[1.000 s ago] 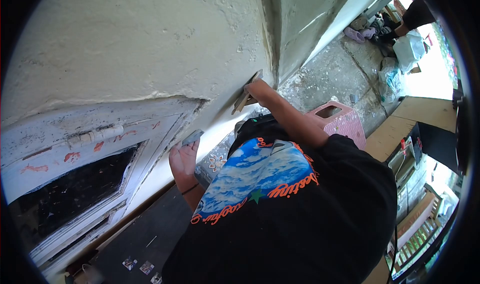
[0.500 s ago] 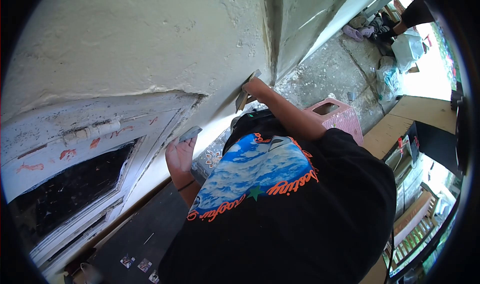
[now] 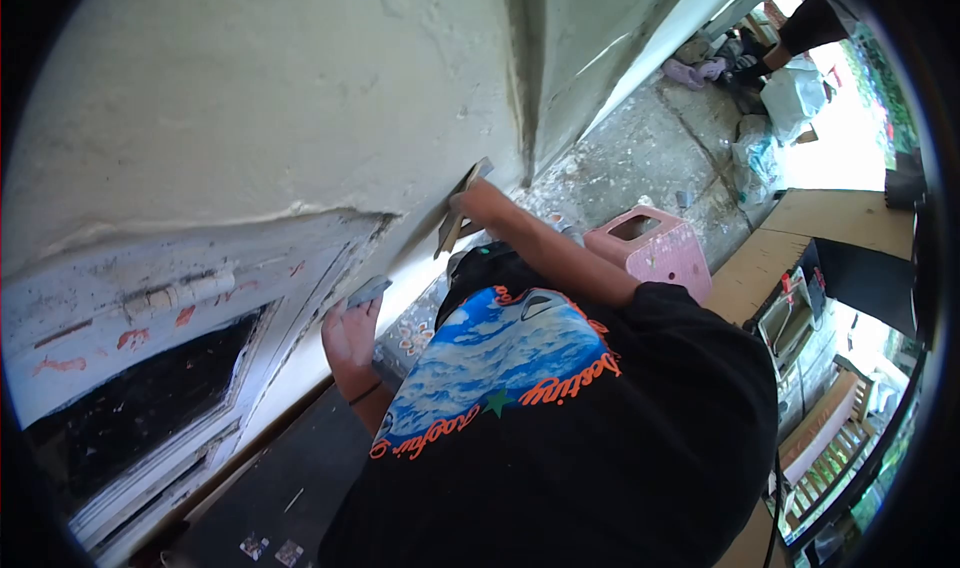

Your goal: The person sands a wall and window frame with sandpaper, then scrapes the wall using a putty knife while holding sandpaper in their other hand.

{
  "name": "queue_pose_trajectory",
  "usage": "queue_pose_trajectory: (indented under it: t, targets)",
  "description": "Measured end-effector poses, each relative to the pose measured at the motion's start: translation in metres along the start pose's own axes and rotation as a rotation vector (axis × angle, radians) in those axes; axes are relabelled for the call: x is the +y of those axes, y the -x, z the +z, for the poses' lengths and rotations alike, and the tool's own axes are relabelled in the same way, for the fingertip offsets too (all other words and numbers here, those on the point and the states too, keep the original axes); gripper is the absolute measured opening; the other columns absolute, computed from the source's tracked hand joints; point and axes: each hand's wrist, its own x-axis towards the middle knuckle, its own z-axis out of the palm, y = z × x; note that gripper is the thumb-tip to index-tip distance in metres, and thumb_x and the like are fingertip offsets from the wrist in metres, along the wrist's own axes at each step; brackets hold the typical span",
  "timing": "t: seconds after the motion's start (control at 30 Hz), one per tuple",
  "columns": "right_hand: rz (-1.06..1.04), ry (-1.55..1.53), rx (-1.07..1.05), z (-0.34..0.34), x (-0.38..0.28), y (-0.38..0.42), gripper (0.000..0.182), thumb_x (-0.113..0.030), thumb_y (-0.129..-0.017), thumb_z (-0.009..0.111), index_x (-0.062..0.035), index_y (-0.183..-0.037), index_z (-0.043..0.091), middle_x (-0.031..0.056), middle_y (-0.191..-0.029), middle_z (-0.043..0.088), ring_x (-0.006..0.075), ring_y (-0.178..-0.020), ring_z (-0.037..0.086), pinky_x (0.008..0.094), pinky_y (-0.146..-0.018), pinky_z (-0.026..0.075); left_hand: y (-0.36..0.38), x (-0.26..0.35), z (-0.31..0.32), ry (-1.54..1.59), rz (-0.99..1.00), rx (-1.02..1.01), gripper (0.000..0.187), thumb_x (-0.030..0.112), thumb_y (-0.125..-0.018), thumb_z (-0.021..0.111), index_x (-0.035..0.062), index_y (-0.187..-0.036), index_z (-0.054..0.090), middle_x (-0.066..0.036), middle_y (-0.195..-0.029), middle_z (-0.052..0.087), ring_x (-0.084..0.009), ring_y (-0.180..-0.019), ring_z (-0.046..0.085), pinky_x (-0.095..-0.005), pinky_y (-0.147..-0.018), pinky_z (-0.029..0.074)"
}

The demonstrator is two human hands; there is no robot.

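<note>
My right hand (image 3: 484, 204) grips a flat plastering trowel (image 3: 448, 230), its thin blade seen nearly edge-on against the off-white wall (image 3: 300, 98). My left hand (image 3: 350, 332), palm up, is closed around a flat grey scraper (image 3: 370, 290), held near the frame of the dark window (image 3: 150, 398). Much of this scraper is hidden by my fingers. Fresh-looking smooth patches and rough, pitted ones show on the wall above both hands. My black T-shirt with a blue sky print fills the lower middle of the view.
A pink plastic stool (image 3: 655, 253) with splashes on it stands on the stained floor right of my right arm. Further off are plastic bags (image 3: 760, 158), purple clogs (image 3: 684, 73) and part of another person. A dark tabletop (image 3: 270, 488) lies below the window.
The view has shifted a little, so the whole scene sits lower and further left. My right hand and trowel have slid slightly along the wall, away from the corner. Both tools stay held.
</note>
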Motion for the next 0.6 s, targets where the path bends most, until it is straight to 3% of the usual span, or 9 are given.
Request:
queue_pose_trajectory:
  t: [0.07, 0.13, 0.17, 0.23, 0.3, 0.37, 0.43, 0.53, 0.6]
  targets:
    - [0.034, 0.227, -0.035, -0.007, -0.008, 0.001, 0.029, -0.01, -0.069, 0.053, 0.0138, -0.086, 0.058, 0.0214, -0.081, 0.061, 0.0286, -0.074, 0.06, 0.0368, -0.065, 0.047, 0.0, 0.0, 0.001, 0.02, -0.015, -0.033, 0.054, 0.008, -0.078, 0.052, -0.0043, -0.126, 0.031, -0.023, -0.131, 0.035, -0.0384, -0.122, 0.033, -0.05, -0.106, 0.021]
    - [0.043, 0.241, -0.022, -0.007, 0.002, -0.007, 0.033, -0.008, -0.07, 0.051, 0.014, -0.094, 0.055, 0.025, -0.092, 0.059, 0.0319, -0.079, 0.06, 0.0373, -0.065, 0.049, -0.004, 0.001, -0.009, 0.058, -0.039, -0.021, 0.052, 0.007, -0.079, 0.05, -0.0045, -0.126, 0.032, -0.023, -0.13, 0.036, -0.0387, -0.122, 0.033, -0.0512, -0.105, 0.023]
    - [0.191, 0.06, -0.054, -0.009, -0.002, -0.006, 0.033, -0.005, -0.07, 0.05, 0.0132, -0.098, 0.054, 0.0229, -0.092, 0.058, 0.0318, -0.081, 0.06, 0.0382, -0.061, 0.052, -0.003, 0.001, -0.012, 0.074, -0.034, -0.002, 0.052, 0.006, -0.079, 0.05, -0.0041, -0.126, 0.032, -0.023, -0.13, 0.037, -0.0388, -0.122, 0.034, -0.052, -0.104, 0.024]
    - [0.178, 0.003, 0.006, -0.006, -0.012, 0.005, 0.032, -0.004, -0.07, 0.051, 0.0136, -0.097, 0.053, 0.0203, -0.09, 0.058, 0.0301, -0.079, 0.06, 0.0387, -0.058, 0.054, 0.002, -0.001, -0.013, 0.057, -0.026, -0.002, 0.052, 0.006, -0.079, 0.05, -0.0033, -0.127, 0.032, -0.023, -0.13, 0.037, -0.0382, -0.122, 0.035, -0.0524, -0.103, 0.026]
    - [0.092, -0.064, -0.017, 0.006, -0.027, 0.023, 0.029, -0.003, -0.069, 0.053, 0.0091, -0.095, 0.056, 0.0147, -0.084, 0.058, 0.0251, -0.074, 0.058, 0.0357, -0.067, 0.049, -0.007, -0.001, -0.005, 0.035, 0.003, -0.005, 0.052, 0.005, -0.079, 0.049, -0.0025, -0.127, 0.032, -0.023, -0.13, 0.038, -0.0376, -0.121, 0.036, -0.0529, -0.102, 0.027]
    - [0.109, -0.066, -0.086, 0.008, -0.03, 0.029, 0.028, -0.003, -0.069, 0.054, 0.0091, -0.094, 0.056, 0.0152, -0.084, 0.058, 0.0259, -0.076, 0.058, 0.0375, -0.07, 0.05, -0.001, -0.002, -0.003, 0.037, 0.029, 0.023, 0.051, 0.005, -0.079, 0.049, -0.0014, -0.127, 0.032, -0.022, -0.128, 0.039, -0.0364, -0.119, 0.039, -0.0526, -0.1, 0.03]
    - [0.154, -0.039, -0.114, 0.001, -0.021, 0.013, 0.022, -0.003, -0.07, 0.051, 0.0111, -0.086, 0.056, 0.0179, -0.087, 0.057, 0.0275, -0.074, 0.061, 0.0434, -0.056, 0.055, -0.002, 0.0, -0.005, 0.036, 0.017, -0.004, 0.051, 0.006, -0.079, 0.049, -0.0017, -0.126, 0.032, -0.022, -0.128, 0.039, -0.0355, -0.118, 0.039, -0.051, -0.1, 0.031]
    - [0.272, -0.163, -0.015, -0.007, -0.016, 0.006, 0.028, 0.0, -0.073, 0.048, 0.0127, -0.097, 0.05, 0.02, -0.093, 0.056, 0.0366, -0.078, 0.061, 0.0483, -0.062, 0.057, 0.001, -0.002, -0.01, 0.029, -0.027, -0.048, 0.049, 0.008, -0.08, 0.049, -0.0038, -0.124, 0.032, -0.022, -0.128, 0.038, -0.0367, -0.119, 0.038, -0.0499, -0.101, 0.029]
    - [0.053, 0.013, 0.018, 0.0, -0.032, 0.019, 0.029, -0.002, -0.073, 0.05, 0.0127, -0.099, 0.051, 0.0216, -0.095, 0.055, 0.0359, -0.081, 0.06, 0.0458, -0.064, 0.056, -0.004, -0.003, -0.002, 0.017, -0.001, -0.105, 0.049, 0.011, -0.08, 0.049, -0.0055, -0.123, 0.032, -0.023, -0.127, 0.038, -0.0381, -0.118, 0.037, -0.0498, -0.101, 0.028]
